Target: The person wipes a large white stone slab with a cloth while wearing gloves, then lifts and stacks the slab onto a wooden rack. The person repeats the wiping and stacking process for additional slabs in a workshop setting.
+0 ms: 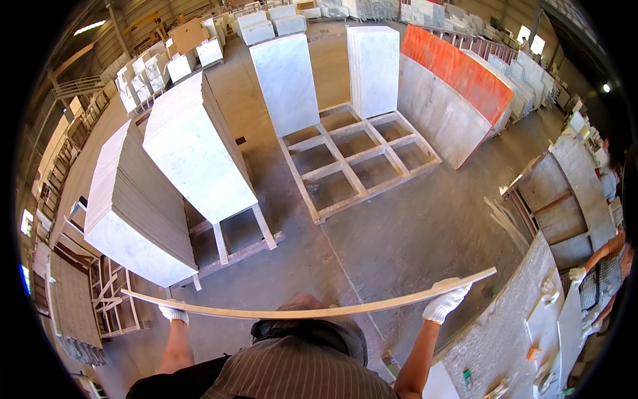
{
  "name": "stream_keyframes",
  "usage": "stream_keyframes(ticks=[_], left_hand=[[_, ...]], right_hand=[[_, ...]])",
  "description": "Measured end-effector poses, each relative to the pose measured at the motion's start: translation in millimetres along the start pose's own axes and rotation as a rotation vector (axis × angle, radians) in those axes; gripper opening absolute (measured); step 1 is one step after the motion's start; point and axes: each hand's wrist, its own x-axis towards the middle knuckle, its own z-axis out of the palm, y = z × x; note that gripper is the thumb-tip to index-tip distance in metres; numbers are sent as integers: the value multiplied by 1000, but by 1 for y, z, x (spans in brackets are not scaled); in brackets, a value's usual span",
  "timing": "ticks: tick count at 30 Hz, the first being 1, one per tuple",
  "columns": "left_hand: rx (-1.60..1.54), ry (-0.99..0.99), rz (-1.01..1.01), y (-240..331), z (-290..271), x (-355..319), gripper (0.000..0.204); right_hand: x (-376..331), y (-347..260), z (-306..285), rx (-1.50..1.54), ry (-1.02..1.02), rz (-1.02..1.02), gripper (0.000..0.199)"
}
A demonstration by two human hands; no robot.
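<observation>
A long, thin beige strip [345, 310] lies across the space in front of my body. Its material, wood or stone, I cannot tell. My left hand [174, 312], in a white glove, is closed on it near the left end, with its fingers partly hidden behind the strip. Toward the other end my right hand [446, 300], gloved too, grips it with fingers over the far side. Beyond the strip, a wooden pallet frame [362, 158] on the floor bears upright white slabs [286, 83] and a second stack of slabs [375, 73].
On the left stand two stacks of pale slabs, one nearer [136, 246] and one on a wooden stand [199, 153]. A large orange-topped slab [432, 100] leans at the right. A speckled work table [488, 332] is close on my right, with a co-worker's gloved hand [577, 274] beyond.
</observation>
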Motion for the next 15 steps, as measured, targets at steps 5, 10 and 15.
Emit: stream_keyframes(ticks=[5, 10, 15], left_hand=[[-160, -69, -87, -30, 63, 28, 46], [-100, -192, -138, -98, 155, 56, 57], [-417, -520, -333, -149, 282, 35, 59]], right_hand=[[41, -15, 53, 96, -241, -35, 40], [110, 30, 97, 293, -317, -157, 30], [190, 53, 148, 296, -307, -187, 35]])
